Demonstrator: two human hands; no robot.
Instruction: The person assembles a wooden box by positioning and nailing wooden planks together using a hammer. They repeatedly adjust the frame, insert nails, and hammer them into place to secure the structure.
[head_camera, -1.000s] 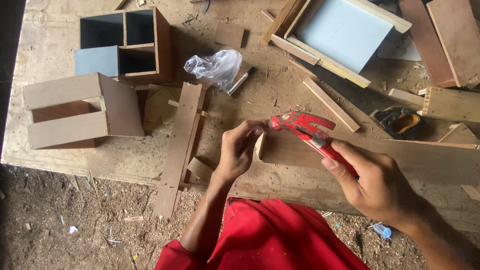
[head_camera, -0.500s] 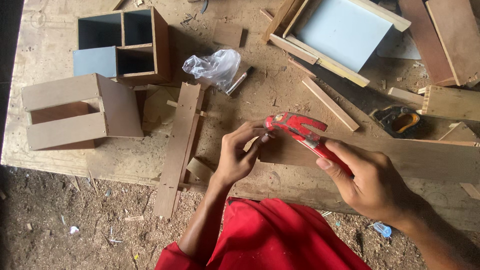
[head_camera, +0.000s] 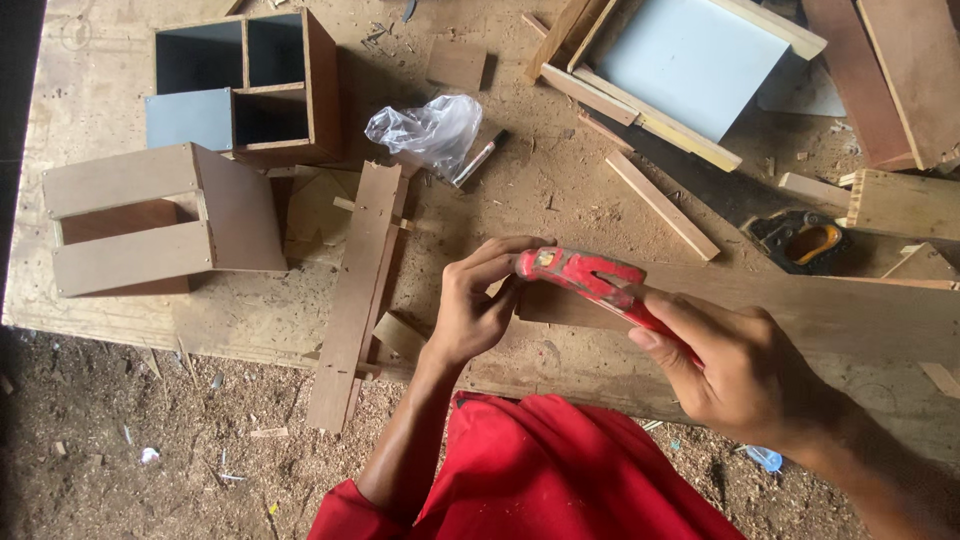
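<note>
Gripping the red tool (head_camera: 590, 282) by its handle, the right hand (head_camera: 745, 375) has fingers clamped around it over the plank (head_camera: 800, 310), while the left hand (head_camera: 480, 305) pinches its fingertips together at the tool's head, which looks stiff, light, best held at the handle.

Red tool (head_camera: 590, 280) handle hidden inside right hand (head_camera: 745, 375), its tip covered by left hand (head_camera: 480, 310) fingers, right forearm cut off at frame edge.

Red hammer (head_camera: 590, 280), brown wood plank (head_camera: 800, 310), pale blue panel (head_camera: 690, 60), clear plastic bag (head_camera: 425, 130), red shirt (head_camera: 560, 470).
</note>
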